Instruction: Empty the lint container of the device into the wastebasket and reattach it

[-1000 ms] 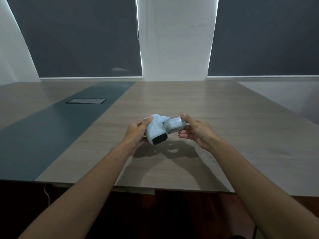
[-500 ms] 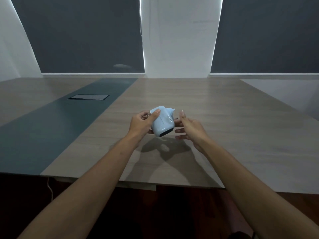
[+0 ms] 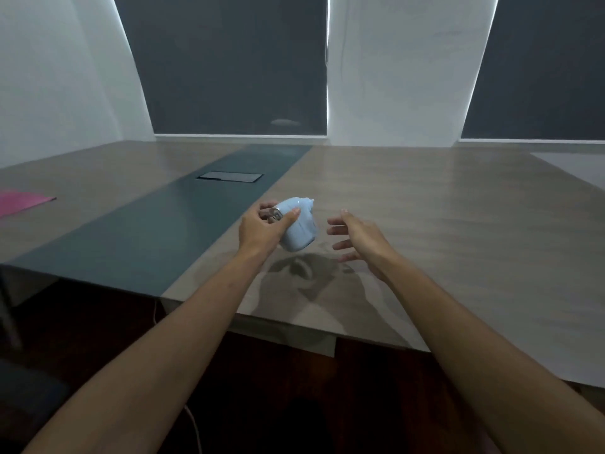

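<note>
Pale-blue device (image 3: 299,227) gripped in left hand (image 3: 262,229)

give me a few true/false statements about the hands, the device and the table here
1. The left hand holds the device. True.
2. The right hand grips the device too. False: it is open, fingers spread, apart from the device.
3. The device rests on the table. False: it is held above the table, with its shadow on the wood below.
4. A pink sheet lies at the table's far left. True.
5. A wastebasket stands on the table by the device. False: no wastebasket is in view.
</note>
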Demonstrator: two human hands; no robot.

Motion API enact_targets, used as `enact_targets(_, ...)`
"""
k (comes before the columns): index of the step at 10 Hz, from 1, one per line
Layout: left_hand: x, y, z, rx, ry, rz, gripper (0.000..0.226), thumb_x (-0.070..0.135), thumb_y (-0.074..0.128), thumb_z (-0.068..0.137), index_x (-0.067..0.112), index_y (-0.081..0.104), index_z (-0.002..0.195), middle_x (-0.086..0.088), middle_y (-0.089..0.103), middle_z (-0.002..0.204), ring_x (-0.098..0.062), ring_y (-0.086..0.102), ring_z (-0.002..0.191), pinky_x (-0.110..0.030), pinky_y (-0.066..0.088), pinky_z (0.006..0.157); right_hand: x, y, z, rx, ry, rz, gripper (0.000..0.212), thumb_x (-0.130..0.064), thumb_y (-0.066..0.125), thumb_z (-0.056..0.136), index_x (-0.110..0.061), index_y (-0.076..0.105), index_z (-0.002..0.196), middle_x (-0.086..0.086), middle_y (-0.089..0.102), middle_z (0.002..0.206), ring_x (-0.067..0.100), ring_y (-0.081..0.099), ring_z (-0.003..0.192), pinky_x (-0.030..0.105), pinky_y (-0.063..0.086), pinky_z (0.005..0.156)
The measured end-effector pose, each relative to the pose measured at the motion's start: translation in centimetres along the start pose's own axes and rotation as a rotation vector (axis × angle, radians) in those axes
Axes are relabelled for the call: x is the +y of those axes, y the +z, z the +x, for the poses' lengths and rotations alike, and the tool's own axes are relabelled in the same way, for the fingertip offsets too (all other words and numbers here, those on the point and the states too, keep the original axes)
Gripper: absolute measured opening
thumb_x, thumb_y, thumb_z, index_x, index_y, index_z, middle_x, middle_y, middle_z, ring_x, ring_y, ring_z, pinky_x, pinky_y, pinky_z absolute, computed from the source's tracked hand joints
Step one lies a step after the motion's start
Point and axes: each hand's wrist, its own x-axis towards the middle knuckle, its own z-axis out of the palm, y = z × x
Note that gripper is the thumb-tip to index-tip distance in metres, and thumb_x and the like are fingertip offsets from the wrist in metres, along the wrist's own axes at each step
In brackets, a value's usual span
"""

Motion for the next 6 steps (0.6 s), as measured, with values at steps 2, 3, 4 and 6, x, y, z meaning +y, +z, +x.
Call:
enact_targets(2, -1.3, -4.2, 0.5, 0.213, 0.13, 0.342, 0.059, 0.04, 0.085, 0.064, 0.02, 0.06, 0.113, -0.005, 0.064, 0.115, -0.021, 0.064, 0.097, -0.03, 0.05, 0.081, 0.5, 2.0, -0.1, -0.006, 0.02, 0.049, 0.046, -0.044, 0.038, 0.103, -0.011, 0.069, 0.114, 0.007, 0.069, 0.112, 0.022, 0.058, 0.08, 0.036, 0.053, 0.064)
enact_targets(3, -2.0, -4.9, 0.1, 0.227, 0.141, 0.448, 0.06, 0.041, 0.083, 0.066, 0.02, 0.057, 0.117, -0.006, 0.059, 0.12, -0.024, 0.062, 0.1, -0.028, 0.044, 0.077, 0.9, 1.9, -0.2, 0.016, 0.051, 0.051, 0.045, -0.046, 0.04, 0.101, -0.014, 0.071, 0.107, 0.005, 0.071, 0.112, 0.022, 0.059, 0.08, 0.033, 0.053, 0.058)
enact_targets(4, -3.0, -5.0, -0.2, 0.214, 0.133, 0.514, 0.063, 0.043, 0.081, 0.067, 0.021, 0.053, 0.118, -0.006, 0.055, 0.121, -0.027, 0.062, 0.101, -0.031, 0.044, 0.074, 1.2, 1.4, -0.2, 0.041, 0.068, 0.063, 0.043, -0.044, 0.042, 0.101, -0.015, 0.072, 0.1, 0.005, 0.072, 0.11, 0.022, 0.059, 0.079, 0.033, 0.053, 0.057)
enact_targets(6, -2.8, -5.0, -0.6, 0.23, 0.122, 0.558, 0.071, 0.047, 0.081, 0.064, 0.022, 0.049, 0.123, -0.007, 0.053, 0.122, -0.03, 0.06, 0.108, -0.034, 0.046, 0.076, 1.3, -0.7, -1.1, 0.14, 0.049, -0.011, 0.041, -0.042, 0.042, 0.101, -0.017, 0.073, 0.096, 0.003, 0.072, 0.107, 0.022, 0.061, 0.083, 0.042, 0.058, 0.07)
